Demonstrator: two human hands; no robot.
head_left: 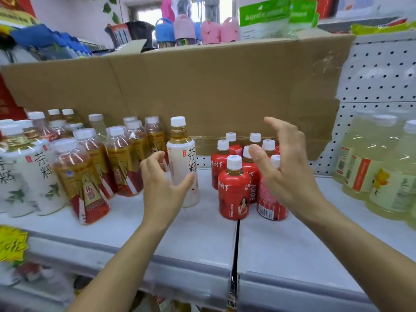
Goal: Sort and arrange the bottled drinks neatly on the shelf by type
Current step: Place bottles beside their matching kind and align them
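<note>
Forearms reach over the shelf [202, 235]. The left hand [162, 183] is spread, fingers loosely curved, just left of the upright white-labelled bottle [183, 163], thumb across its front; contact is unclear. The right hand [283, 172], also spread, hovers at the red juice bottles [234, 192]. Matching white bottles [45, 176] stand left.
</note>
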